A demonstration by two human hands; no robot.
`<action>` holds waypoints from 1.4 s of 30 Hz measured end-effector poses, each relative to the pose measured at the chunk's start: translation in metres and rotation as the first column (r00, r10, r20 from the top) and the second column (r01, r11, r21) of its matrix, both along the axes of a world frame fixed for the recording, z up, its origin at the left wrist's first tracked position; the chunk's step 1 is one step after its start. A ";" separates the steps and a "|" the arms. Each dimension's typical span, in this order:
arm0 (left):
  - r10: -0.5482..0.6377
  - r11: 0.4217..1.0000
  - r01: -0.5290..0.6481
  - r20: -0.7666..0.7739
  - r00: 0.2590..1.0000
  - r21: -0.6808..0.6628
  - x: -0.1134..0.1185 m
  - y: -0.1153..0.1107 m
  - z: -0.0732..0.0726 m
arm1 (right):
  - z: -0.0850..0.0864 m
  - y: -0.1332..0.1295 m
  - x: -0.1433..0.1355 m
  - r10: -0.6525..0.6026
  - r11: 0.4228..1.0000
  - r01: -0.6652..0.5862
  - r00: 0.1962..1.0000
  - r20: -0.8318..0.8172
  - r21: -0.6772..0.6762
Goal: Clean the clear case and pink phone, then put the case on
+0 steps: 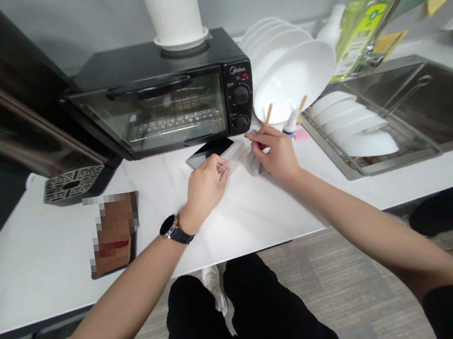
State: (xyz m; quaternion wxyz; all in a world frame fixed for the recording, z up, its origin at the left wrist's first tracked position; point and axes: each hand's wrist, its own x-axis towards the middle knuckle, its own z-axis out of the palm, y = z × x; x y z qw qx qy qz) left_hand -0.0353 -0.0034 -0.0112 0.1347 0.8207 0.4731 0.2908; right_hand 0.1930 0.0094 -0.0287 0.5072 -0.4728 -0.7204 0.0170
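My left hand (209, 184), with a watch (170, 227) on its wrist, pinches the near end of a flat, clear plastic piece (238, 158) just over the white counter. Its exact kind is hard to make out. At the far right end of that piece is my right hand (276, 150), its thumb and fingertips pressed together; whatever lies between them is too small or hidden to name. A greyish patch (254, 164) shows under the right fingers, blurred. Behind the left hand a dark phone (210, 152) lies flat, partly covered by the plastic piece.
A black toaster oven (152, 112) carries a white pot (172, 10). To its right stand white plates (294, 80), a small white-and-blue bottle (290, 123) and a green soap bottle (362, 29). Bowls (349, 120) sit in the sink rack. A tablet-like device (114, 234) lies left.
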 end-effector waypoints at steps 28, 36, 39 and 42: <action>0.003 1.000 -0.004 -0.004 1.000 -0.015 0.001 0.001 -0.001 | -0.004 0.006 0.003 -0.003 1.000 0.003 0.998 -0.055 -0.011; 0.011 1.000 -0.010 -0.039 0.999 0.006 0.001 0.003 -0.002 | 0.001 -0.022 -0.039 0.276 0.954 -0.286 0.955 0.110 0.092; 0.014 1.000 -0.012 -0.076 0.997 0.025 0.000 0.003 -0.002 | 0.001 -0.028 -0.051 0.347 0.919 -0.372 0.921 0.175 0.133; 0.016 0.999 -0.012 -0.081 0.997 0.040 0.000 0.003 -0.003 | 0.000 -0.027 -0.048 0.346 0.921 -0.371 0.920 0.183 0.120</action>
